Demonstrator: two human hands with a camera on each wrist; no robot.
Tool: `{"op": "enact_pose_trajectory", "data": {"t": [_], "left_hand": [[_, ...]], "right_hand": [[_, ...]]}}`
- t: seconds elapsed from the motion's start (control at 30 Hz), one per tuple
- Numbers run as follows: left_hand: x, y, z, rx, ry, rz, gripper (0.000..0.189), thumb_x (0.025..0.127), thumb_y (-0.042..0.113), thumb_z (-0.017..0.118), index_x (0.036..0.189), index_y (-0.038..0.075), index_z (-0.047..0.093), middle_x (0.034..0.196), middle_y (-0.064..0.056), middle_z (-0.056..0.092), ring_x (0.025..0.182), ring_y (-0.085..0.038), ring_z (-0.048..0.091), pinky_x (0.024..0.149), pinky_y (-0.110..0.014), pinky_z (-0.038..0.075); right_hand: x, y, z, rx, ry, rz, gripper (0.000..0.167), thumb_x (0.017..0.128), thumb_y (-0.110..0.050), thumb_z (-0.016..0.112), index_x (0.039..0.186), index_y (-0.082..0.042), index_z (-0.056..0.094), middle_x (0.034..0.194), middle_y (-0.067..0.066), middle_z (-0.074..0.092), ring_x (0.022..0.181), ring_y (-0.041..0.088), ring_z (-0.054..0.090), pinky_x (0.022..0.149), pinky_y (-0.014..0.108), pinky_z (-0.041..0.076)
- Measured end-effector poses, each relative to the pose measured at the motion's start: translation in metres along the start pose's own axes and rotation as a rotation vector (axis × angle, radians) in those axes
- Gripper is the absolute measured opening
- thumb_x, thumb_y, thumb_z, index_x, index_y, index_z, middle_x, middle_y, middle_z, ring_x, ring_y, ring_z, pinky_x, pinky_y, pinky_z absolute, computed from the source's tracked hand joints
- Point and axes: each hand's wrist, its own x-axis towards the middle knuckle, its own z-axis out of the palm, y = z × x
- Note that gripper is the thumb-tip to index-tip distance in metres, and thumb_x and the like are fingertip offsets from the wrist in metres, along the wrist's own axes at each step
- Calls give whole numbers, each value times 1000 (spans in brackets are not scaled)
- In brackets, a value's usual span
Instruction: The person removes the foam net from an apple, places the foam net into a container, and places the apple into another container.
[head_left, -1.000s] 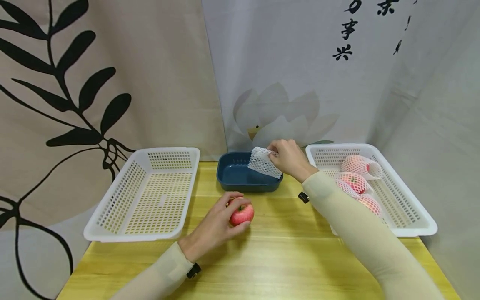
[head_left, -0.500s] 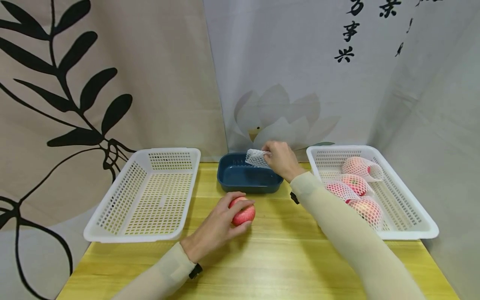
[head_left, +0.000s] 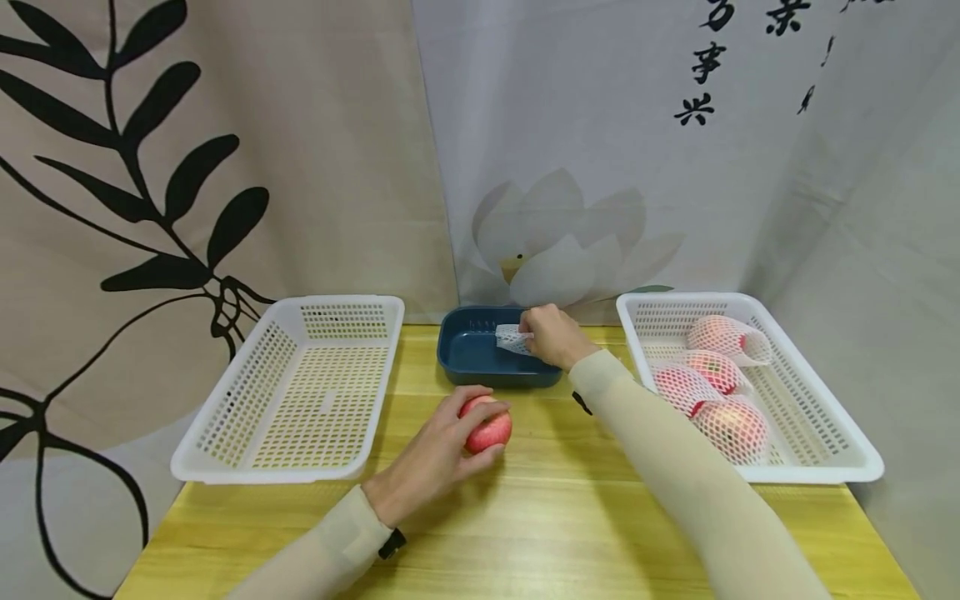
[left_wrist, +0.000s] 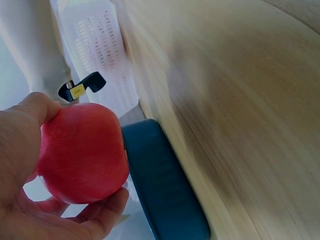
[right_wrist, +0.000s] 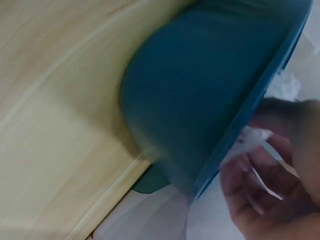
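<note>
My left hand (head_left: 438, 446) holds a bare red apple (head_left: 489, 427) over the middle of the table, its thumb and fingers curled round the fruit. The left wrist view shows the apple (left_wrist: 85, 152) between thumb and fingers. In the head view, my right hand (head_left: 553, 335) is at the right end of a dark blue basin (head_left: 498, 377). It pinches a white foam fruit net (head_left: 512, 337), which hangs down inside the basin. The right wrist view shows the fingers at the basin's rim with part of the net (right_wrist: 245, 142), somewhat blurred.
A white plastic basket (head_left: 288, 477) with a perforated floor stands at the left. At the right, another white basket (head_left: 832, 475) holds several apples in foam nets (head_left: 731, 427). A printed curtain (head_left: 345, 167) hangs behind the wooden table (head_left: 570, 517).
My right hand has moved left and down toward the basin, lowering the foam net into it. The left hand has kept its hold on the apple in nearly the same place.
</note>
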Motion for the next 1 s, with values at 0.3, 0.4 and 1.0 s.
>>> {"op": "enact_pose_trajectory", "data": {"t": [0.3, 0.4, 1.0], "left_hand": [[-1, 2, -3, -9, -16, -27, 53, 108, 33, 88, 156, 24, 70, 165, -13, 56, 144, -28, 64, 112, -42, 68], [-1, 4, -4, -14, -17, -24, 53, 108, 33, 88, 157, 23, 70, 165, -13, 56, 144, -28, 64, 111, -42, 68], [1, 6, -19, 5, 16, -60, 54, 106, 32, 91, 155, 25, 71, 163, -12, 57, 142, -31, 67, 108, -40, 70]], "right_hand": [[-9, -1, -2, 100, -219, -23, 17, 108, -18, 86, 121, -7, 87, 117, 12, 87, 100, 24, 83, 97, 44, 72], [-13, 0, -2, 140, -279, -26, 22, 113, -28, 80, 121, -9, 88, 107, 8, 87, 88, 19, 80, 89, 40, 71], [-24, -3, -24, 137, -168, -86, 32, 121, -21, 63, 130, 0, 85, 103, 11, 86, 72, 14, 70, 82, 39, 66]]}}
